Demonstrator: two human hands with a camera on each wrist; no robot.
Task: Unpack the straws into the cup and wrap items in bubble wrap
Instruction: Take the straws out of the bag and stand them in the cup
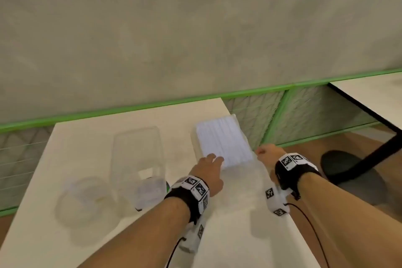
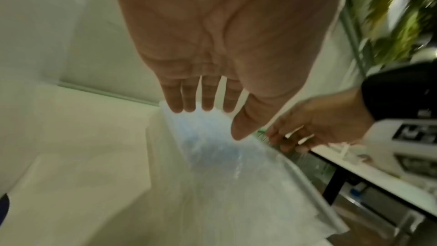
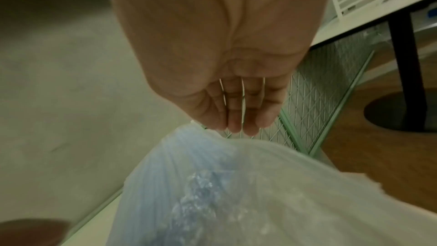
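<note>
Straws pack [image 1: 224, 141] at table [image 1: 91, 141] right edge, left hand [image 1: 210, 168] flat on it, right hand [image 1: 268, 153] grip loosely curled, holding nothing.

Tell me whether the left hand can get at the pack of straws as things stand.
Probably yes: the left hand already has its straight fingers at the near edge of the pack of straws, and nothing lies between them; the right hand stays at the side.

Your left hand [image 2: 224, 44] hangs palm-down with straight fingers [image 2: 175, 100] spread over the far end of the clear plastic packet of white straws [image 2: 208, 149], fingertips just above it. The packet lies on the pale cream worktop [image 2: 82, 147], near its right edge. Your right hand [image 2: 314, 124] is beside the packet's right edge, fingers curled; whether they grip it is unclear.
</note>
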